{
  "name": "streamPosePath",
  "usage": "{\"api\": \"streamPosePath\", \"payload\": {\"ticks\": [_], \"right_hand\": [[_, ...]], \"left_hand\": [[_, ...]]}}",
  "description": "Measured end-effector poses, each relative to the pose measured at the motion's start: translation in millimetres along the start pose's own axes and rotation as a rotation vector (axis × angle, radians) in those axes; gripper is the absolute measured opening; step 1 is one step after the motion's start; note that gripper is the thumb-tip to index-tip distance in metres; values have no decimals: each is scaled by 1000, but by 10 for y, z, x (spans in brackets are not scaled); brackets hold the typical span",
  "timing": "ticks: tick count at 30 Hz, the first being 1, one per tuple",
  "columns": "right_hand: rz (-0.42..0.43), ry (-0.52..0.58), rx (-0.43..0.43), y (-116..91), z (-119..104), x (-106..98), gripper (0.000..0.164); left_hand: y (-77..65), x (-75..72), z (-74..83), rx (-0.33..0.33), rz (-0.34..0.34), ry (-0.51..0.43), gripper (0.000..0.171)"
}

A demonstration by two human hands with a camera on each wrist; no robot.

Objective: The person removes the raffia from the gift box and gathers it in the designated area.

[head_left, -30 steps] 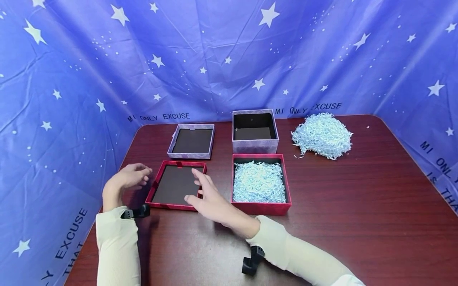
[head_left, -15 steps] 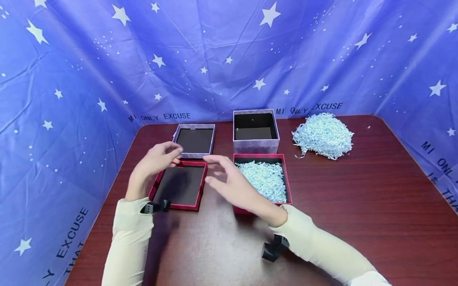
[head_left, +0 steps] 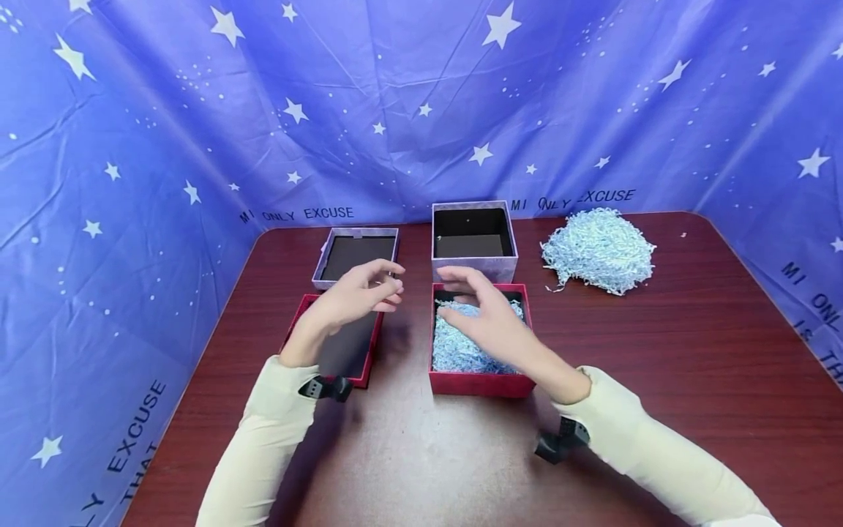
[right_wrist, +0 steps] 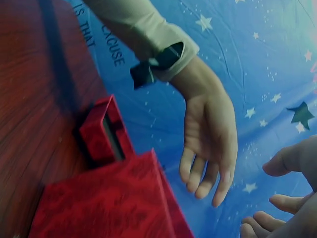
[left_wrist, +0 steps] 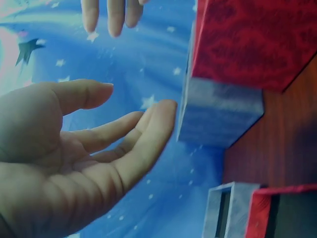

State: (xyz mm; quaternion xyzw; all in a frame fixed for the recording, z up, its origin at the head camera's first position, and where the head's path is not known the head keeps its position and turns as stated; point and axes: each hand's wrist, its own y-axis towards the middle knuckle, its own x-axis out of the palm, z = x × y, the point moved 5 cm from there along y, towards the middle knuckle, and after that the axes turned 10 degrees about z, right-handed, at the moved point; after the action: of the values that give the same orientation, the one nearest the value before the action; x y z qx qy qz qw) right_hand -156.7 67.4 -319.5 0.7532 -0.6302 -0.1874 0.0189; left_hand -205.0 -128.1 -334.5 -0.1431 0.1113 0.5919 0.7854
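Note:
My left hand (head_left: pixel 352 300) hovers over the red box lid (head_left: pixel 349 348), its fingers loosely bent and nothing between them. Above the red box (head_left: pixel 481 384) is my right hand (head_left: pixel 490 322), fingers spread and slightly bent, also holding nothing. Pale blue shredded paper (head_left: pixel 454 348) fills that box, partly hidden by the right hand. In the left wrist view, my left palm (left_wrist: pixel 74 183) shows bare, with the patterned side of the red box (left_wrist: pixel 257 44) beyond. Both hands (right_wrist: pixel 210 134) face each other across a gap in the right wrist view.
Behind stand an open lavender box (head_left: pixel 474 268) with a dark inside and a lavender lid (head_left: pixel 323 282) lying inside up. A heap of blue shredded paper (head_left: pixel 599 249) lies at the back right. A star-printed cloth (head_left: pixel 369 88) encloses the table (head_left: pixel 658 380).
Both hands have moved right: the left from beside the red lid to over it, the right from the red lid to above the filled red box. Boxes and paper stay put.

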Motion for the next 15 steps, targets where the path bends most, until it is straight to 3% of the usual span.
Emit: {"api": "streamPosePath", "payload": {"ticks": [7, 11, 15], "right_hand": [[-1, -116, 25, -30, 171, -207, 54], [-22, -275, 11, -41, 255, -259, 57], [-96, -437, -8, -40, 331, -252, 61]], "left_hand": [[28, 267, -7, -16, -82, -95, 43], [41, 396, -48, -40, -124, -109, 49], [65, 483, -110, -65, -123, -84, 57]]}}
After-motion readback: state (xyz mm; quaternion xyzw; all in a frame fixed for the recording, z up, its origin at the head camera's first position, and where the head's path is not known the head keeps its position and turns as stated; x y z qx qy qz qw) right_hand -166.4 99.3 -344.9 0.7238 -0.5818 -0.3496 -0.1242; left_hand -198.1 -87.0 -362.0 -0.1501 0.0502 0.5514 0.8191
